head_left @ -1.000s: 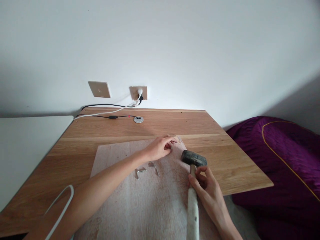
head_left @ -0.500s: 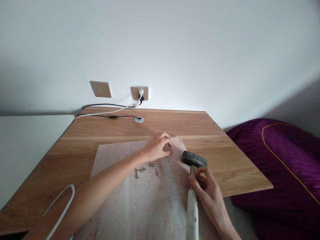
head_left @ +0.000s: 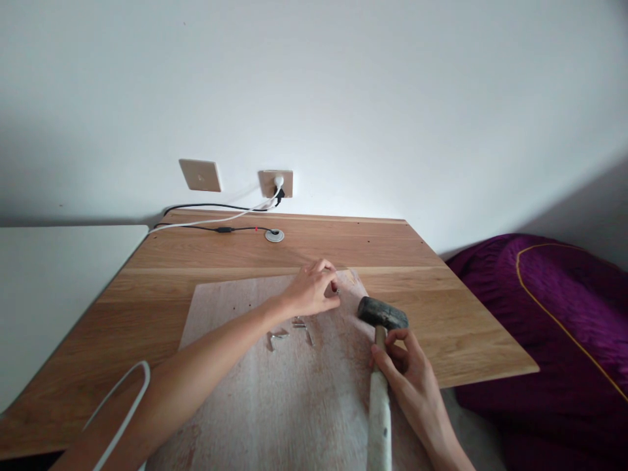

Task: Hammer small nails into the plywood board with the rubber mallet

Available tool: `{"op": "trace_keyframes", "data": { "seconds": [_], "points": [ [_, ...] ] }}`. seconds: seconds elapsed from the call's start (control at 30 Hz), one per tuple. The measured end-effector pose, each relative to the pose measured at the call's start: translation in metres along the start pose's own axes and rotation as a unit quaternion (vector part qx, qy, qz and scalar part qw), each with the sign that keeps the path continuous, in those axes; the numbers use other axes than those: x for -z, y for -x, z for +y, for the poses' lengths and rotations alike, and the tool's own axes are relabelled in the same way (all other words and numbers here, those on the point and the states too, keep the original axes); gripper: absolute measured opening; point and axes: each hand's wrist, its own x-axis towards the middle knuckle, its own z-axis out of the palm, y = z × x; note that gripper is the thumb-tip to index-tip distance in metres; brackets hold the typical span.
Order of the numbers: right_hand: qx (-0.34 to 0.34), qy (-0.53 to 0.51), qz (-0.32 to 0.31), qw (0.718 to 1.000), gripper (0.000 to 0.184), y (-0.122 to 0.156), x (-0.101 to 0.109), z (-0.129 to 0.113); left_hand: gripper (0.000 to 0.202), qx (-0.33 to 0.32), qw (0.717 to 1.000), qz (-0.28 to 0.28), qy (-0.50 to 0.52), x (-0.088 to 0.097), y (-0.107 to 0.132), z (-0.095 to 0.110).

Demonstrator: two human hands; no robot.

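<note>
My right hand (head_left: 412, 379) is wrapped round the pale handle of a black-headed mallet (head_left: 383, 313), close below its head. The mallet is over the right edge of a light wooden board (head_left: 235, 386). Near the board's far right corner, my left hand (head_left: 314, 288) curls down, thumb and fingers drawn together. A small shiny nail (head_left: 337, 291) shows at those fingertips, mostly hidden. Several slim metal nails (head_left: 301, 325) lie loose on the board, just nearer to me than my left wrist.
The board rests on a wooden tabletop (head_left: 456, 327) against a wall. Cables (head_left: 206, 222) run from a wall socket (head_left: 275, 184) across the back, one into a round grommet (head_left: 275, 235). A white surface (head_left: 69, 281) adjoins left; purple fabric (head_left: 549, 314) stands right. A white cable loop (head_left: 140, 392) crosses my left forearm.
My left thumb and fingers have drawn slightly closer together around the small nail. The mallet and my right hand stay almost in place; the whole view has shifted slightly.
</note>
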Motion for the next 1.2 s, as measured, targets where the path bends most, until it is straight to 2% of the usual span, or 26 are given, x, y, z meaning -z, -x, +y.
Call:
{"op": "trace_keyframes", "data": {
  "seconds": [0.3,0.4,0.5,0.6,0.67,0.73,0.83,0.93,1.07,1.2],
  "points": [
    [-0.029,-0.052,0.0,0.998,0.051,-0.001,0.002,-0.001,0.012,-0.013,1.0,-0.009,-0.009,-0.002,-0.001,0.0],
    [-0.08,-0.116,-0.01,0.99,0.054,-0.002,0.006,-0.004,0.008,-0.018,1.0,-0.007,-0.002,-0.003,-0.002,0.0],
    [-0.166,-0.211,-0.023,0.963,0.049,-0.002,0.011,-0.006,0.008,-0.024,1.0,-0.004,0.002,-0.004,-0.001,0.0],
    [-0.246,-0.323,-0.013,0.914,0.044,-0.001,0.012,-0.003,0.008,-0.025,1.0,-0.01,0.006,-0.004,-0.001,0.001],
    [-0.269,-0.38,-0.029,0.885,0.042,0.0,0.01,-0.002,0.009,-0.032,0.999,-0.012,0.006,-0.004,0.0,0.001],
    [-0.26,-0.402,-0.06,0.876,0.04,0.0,0.007,-0.003,0.009,-0.039,0.999,-0.009,0.007,-0.003,0.0,0.001],
    [-0.229,-0.378,-0.091,0.892,0.041,-0.002,0.006,-0.007,0.009,-0.04,0.999,-0.009,0.013,-0.003,0.0,0.0],
    [-0.191,-0.323,-0.101,0.921,0.046,-0.009,0.009,-0.012,0.007,-0.038,0.999,-0.009,0.019,-0.003,0.0,0.0],
    [-0.123,-0.178,-0.094,0.972,0.05,-0.017,0.013,-0.017,0.007,-0.034,0.999,-0.016,0.017,-0.004,0.001,-0.001],
    [-0.063,-0.076,-0.095,0.991,0.047,-0.021,0.01,-0.027,0.011,-0.033,0.999,-0.013,0.017,-0.004,0.001,-0.001]
  ]
}}
